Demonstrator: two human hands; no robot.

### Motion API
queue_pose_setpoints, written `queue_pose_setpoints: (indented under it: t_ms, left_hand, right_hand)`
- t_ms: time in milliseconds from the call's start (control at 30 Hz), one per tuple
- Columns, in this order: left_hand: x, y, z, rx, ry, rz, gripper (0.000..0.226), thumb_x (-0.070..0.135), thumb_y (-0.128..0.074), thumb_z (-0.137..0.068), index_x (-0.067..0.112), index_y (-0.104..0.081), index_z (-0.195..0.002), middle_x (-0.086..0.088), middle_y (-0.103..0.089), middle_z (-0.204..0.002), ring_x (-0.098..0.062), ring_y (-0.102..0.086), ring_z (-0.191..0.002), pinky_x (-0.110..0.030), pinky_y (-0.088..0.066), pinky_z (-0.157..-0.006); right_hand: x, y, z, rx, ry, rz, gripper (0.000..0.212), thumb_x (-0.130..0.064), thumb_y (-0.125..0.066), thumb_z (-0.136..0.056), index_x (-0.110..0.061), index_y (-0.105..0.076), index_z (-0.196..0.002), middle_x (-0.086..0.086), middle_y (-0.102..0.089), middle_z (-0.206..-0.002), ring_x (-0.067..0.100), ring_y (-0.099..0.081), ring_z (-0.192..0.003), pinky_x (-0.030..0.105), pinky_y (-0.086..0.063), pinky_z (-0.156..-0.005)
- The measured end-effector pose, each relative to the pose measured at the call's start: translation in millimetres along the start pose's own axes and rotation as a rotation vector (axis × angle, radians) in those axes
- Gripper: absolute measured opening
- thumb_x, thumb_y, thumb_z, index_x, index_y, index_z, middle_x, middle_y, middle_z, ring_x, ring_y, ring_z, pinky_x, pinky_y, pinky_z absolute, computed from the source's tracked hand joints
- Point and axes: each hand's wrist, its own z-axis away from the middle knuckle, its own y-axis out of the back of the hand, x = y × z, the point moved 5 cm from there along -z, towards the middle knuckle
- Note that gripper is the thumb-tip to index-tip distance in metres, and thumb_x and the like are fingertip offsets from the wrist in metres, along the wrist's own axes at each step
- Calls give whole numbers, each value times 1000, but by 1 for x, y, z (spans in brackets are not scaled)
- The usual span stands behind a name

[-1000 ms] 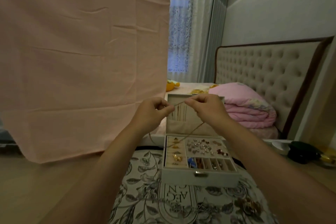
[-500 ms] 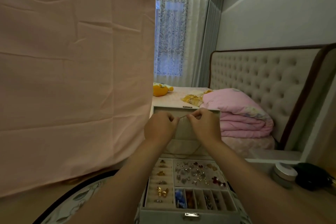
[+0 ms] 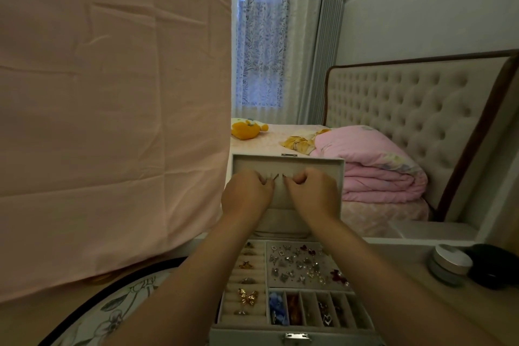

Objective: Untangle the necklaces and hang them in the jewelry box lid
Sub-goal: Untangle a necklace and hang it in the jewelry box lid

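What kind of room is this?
Most likely a bedroom: there is a bed with a tufted headboard, a folded pink quilt and a yellow stuffed toy on it, and a curtained window behind.

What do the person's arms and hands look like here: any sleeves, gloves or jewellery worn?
The left forearm and right forearm are bare to the picture's edge: no sleeves, watch or bracelet. The left hand and right hand are ungloved. No ring shows, though the fingers are mostly hidden.
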Motion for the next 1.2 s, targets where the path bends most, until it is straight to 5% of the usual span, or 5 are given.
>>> queue_pose_setpoints:
  t_ms: [233,467,567,833,1200]
  left_hand:
    - [5,-1,16,-168,-125,205,10,21,-64,-93,17,-73,-93,4,-68,-89,-11,-61,-86,-22,-45,-70]
    - [3,7,24,-259,-162,205,27,20,-59,-96,21,-73,-119,5,-71,-117,-9,-62,-108,-25,-49,-94]
    - [1,8,28,-308,-174,228,28,21,-58,-96,22,-72,-120,6,-71,-120,-8,-62,-110,-27,-48,-99]
    - [-6,-6,38,-311,-129,285,29,22,-58,-97,21,-62,-126,6,-64,-121,-7,-57,-105,-22,-45,-92]
    - [0,-26,41,-453,24,542,20,25,-67,-93,6,-74,-95,-5,-60,-70,-11,-52,-59,-16,-42,-51]
  right_hand:
    - [9,-16,18,-361,-155,-148,29,-24,-65,-90,-13,-67,-64,2,-62,-62,17,-58,-61,26,-42,-56]
    - [3,-25,37,-629,-299,-519,7,-11,-62,-90,-11,-69,-88,9,-68,-86,26,-65,-84,40,-55,-76]
    - [4,-26,42,-665,-289,-528,10,-14,-60,-97,-15,-69,-94,2,-70,-84,16,-67,-79,24,-54,-65]
    - [20,-10,37,-622,-160,-120,29,-32,-66,-94,-12,-64,-72,4,-56,-64,18,-51,-60,32,-41,-62]
    - [-7,8,1,-505,-62,-162,25,-22,-70,-92,-3,-71,-77,7,-67,-62,13,-58,-51,32,-53,-65]
